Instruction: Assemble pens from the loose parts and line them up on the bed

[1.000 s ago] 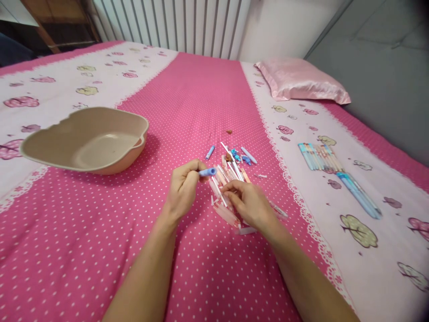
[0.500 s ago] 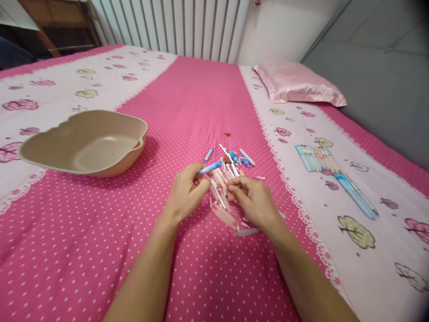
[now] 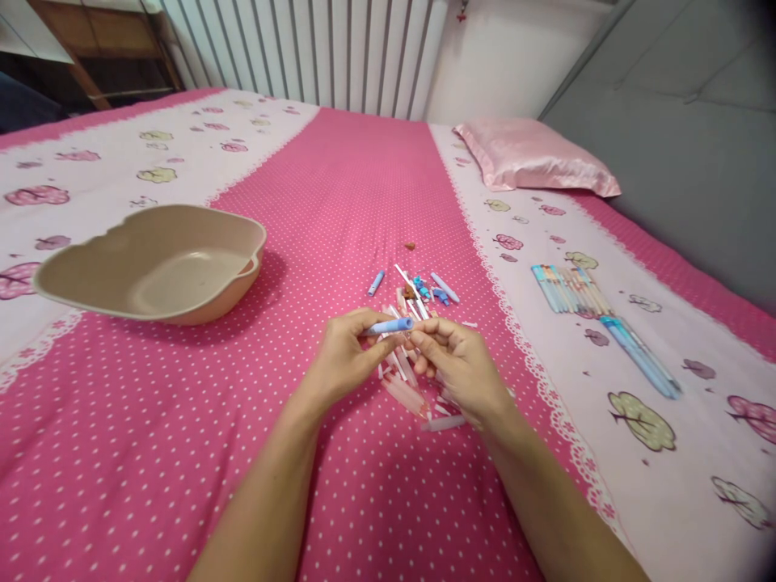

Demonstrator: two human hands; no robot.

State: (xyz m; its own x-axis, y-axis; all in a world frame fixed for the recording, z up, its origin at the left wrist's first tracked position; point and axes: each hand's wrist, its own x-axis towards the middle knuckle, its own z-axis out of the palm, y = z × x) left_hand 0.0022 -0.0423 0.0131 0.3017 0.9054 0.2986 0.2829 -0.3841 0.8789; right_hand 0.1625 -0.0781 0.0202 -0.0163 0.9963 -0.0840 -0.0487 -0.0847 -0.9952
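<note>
My left hand [image 3: 348,352] is closed around a blue pen barrel [image 3: 391,326], whose hollow open end points right. Close to that end, my right hand [image 3: 454,356] has its thumb and fingers pinched together; whatever is between them is too small to make out. Below both hands lies a loose pile of pen parts [image 3: 405,394], with pale pink barrels and thin white tubes. Behind the hands are small blue pieces [image 3: 441,297], a lilac barrel [image 3: 445,287] and a short blue barrel [image 3: 377,282]. The hands hide part of the pile.
A beige basin [image 3: 158,303] stands at left on the pink dotted bedspread [image 3: 357,186]. To the right, a row of assembled pens [image 3: 570,289] lies beside several blue pens [image 3: 643,360]. A pink pillow [image 3: 537,153] rests at the back right against the grey headboard [image 3: 672,137].
My left hand has lowered the blue barrel slightly and turned it more level. My right hand has come close to its open end, both hands now nearly meeting over the pile.
</note>
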